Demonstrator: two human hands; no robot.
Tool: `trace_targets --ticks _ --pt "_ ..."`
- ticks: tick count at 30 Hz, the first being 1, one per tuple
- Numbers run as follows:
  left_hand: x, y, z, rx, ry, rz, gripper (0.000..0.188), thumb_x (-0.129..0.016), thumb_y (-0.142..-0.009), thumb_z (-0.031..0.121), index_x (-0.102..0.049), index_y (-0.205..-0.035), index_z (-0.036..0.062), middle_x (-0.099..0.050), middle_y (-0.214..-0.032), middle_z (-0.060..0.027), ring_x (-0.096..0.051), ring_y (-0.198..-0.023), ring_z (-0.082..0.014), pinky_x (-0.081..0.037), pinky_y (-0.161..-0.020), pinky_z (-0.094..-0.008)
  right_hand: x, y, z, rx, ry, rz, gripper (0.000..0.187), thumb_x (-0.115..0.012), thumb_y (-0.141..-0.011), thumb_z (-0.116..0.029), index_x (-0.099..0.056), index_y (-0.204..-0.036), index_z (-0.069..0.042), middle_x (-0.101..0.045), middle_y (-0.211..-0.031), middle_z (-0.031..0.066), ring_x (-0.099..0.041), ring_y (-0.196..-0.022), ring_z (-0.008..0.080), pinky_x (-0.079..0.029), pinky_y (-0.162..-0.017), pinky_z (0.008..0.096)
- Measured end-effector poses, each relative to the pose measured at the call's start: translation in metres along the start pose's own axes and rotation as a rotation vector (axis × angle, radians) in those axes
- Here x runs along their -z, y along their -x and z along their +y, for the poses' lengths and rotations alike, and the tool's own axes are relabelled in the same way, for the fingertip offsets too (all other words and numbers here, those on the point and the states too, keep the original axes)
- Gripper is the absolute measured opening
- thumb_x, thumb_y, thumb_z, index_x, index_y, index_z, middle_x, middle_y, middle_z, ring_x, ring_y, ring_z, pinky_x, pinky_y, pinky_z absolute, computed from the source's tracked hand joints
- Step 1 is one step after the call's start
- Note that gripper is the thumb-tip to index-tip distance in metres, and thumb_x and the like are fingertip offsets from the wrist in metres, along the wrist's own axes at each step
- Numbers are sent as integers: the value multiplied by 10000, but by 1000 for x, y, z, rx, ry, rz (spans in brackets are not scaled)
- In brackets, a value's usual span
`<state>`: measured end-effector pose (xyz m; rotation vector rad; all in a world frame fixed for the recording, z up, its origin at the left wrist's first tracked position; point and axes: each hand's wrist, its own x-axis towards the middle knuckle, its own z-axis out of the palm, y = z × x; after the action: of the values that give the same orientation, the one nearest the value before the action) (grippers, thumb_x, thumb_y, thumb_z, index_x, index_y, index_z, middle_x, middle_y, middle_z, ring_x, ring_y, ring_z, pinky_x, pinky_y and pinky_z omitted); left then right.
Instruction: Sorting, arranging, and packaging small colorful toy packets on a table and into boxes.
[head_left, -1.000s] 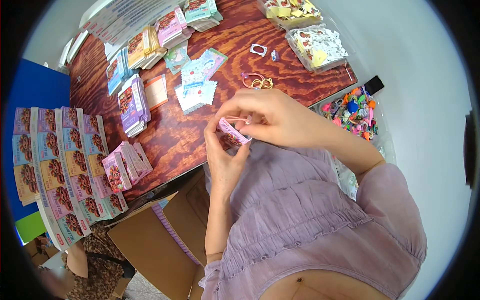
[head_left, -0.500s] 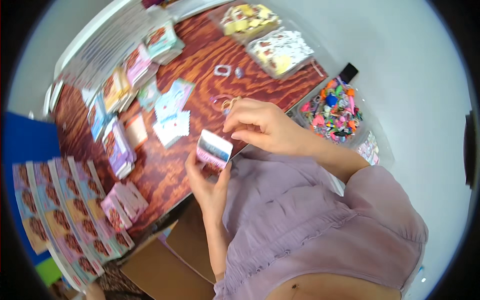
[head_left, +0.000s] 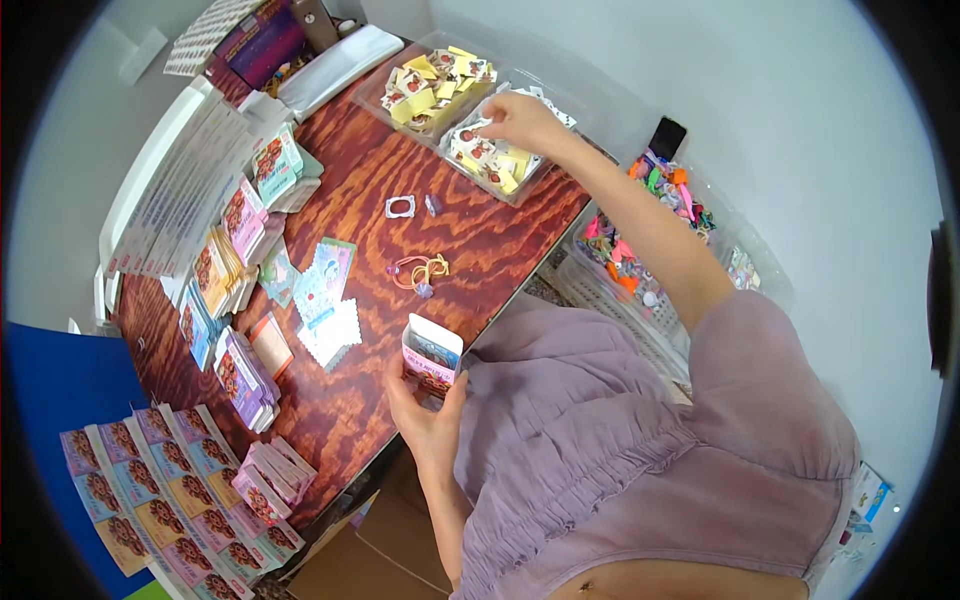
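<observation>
My left hand [head_left: 428, 412] grips a small pink cardboard box [head_left: 432, 362] at the table's near edge, fingers on both sides of it. The box stands upright with its white top flap raised, and something bluish shows inside. My right hand [head_left: 527, 124] is over a clear plastic bin [head_left: 515, 198] of small white and yellow printed pieces [head_left: 482, 150]. Its fingers are bent together at the pieces; what lies between the fingertips is too small to make out. Between the hands lie yellow and pink hair ties [head_left: 432, 270] and a small white frame-shaped piece [head_left: 400, 206].
A second bin of yellow pieces [head_left: 425, 92] stands beside the first. Stacks of coloured cards [head_left: 240, 385] line the table's left side, near loose scalloped cards [head_left: 330, 330] and printed box sheets [head_left: 180, 500]. A bin of colourful trinkets [head_left: 620, 270] sits at the right.
My right hand has moved from beside the pink box up and away to the bin of white and yellow pieces. My left hand still holds the box. The whole view has shifted.
</observation>
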<state>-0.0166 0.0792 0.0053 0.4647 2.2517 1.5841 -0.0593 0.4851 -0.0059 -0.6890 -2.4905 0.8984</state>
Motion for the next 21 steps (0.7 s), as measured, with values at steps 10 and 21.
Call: trace_targets --ticks 10,21 --pt "3 -3 7 38 39 -34 695 -805 -743 53 -451 -1335 -28 -576 -1148 -107 -592 -1019 -183 -528 -852 -328 23 -37 0 -194 -475 -163 137 -725 -838 -142 -656 -833 -24 -648 -735 44 -565 -514 93 -429 -470 255" --pt "7 -4 -2 39 108 -38 695 -803 -737 7 -456 -1340 -20 -574 -1142 -109 -617 -978 -180 -542 -824 -322 55 -11 17 -290 -469 -174 198 -610 -907 -93 -643 -1069 15 -669 -799 48 -556 -532 76 -403 -411 224"
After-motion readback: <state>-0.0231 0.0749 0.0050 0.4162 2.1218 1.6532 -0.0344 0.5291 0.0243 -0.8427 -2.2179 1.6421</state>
